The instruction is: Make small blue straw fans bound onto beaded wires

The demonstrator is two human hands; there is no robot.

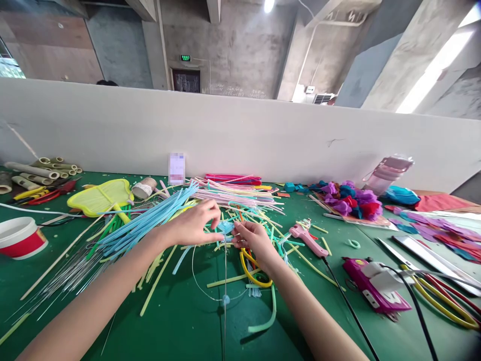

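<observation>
1. Some fingers (pixel 244 231) of my right hand (pixel 259 245) pinched the small blue piece (pixel 225 227) at a thin wire (pixel 225 271).
2. My left hand (pixel 193 220) had parted fingers beside it; their touching I could not tell.
3. Below was the green desk (pixel 169 331).

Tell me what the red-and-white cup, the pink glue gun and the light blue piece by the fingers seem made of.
Cup: probably paper, smooth, from its thin wall and rolled-looking rim.
Glue gun: likely hard plastic, smooth, judging by its moulded-looking body.
Light blue piece: perhaps thin plastic or fabric; too small to tell, finish included.
</observation>
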